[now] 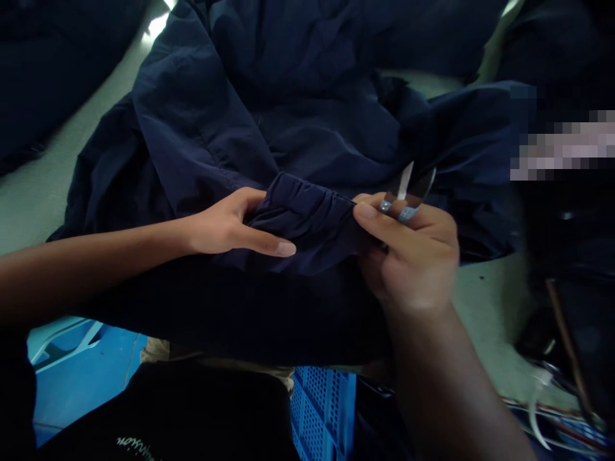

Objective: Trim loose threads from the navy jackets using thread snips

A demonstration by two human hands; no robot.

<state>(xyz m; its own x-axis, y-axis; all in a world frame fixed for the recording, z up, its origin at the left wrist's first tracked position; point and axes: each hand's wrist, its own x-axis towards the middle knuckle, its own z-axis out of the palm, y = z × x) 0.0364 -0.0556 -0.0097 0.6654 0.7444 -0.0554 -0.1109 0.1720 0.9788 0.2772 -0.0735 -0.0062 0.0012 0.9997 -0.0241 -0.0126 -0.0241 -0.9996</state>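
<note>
The left hand (225, 224) holds a wrinkled, elastic-gathered navy cuff (310, 221); at the cuff's right end, the right hand (420, 250) pinches it, also gripping snips (406, 181).

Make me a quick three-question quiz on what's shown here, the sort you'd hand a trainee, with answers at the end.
1. Which tool does the right grip hold?

2. True or false: the left grip and the right grip both touch the gathered fabric.

3. What colour is the perforated crate at the bottom of the picture?
A) Red
B) Blue
C) White

Key:
1. Small two-bladed snips.
2. True.
3. B.
</note>
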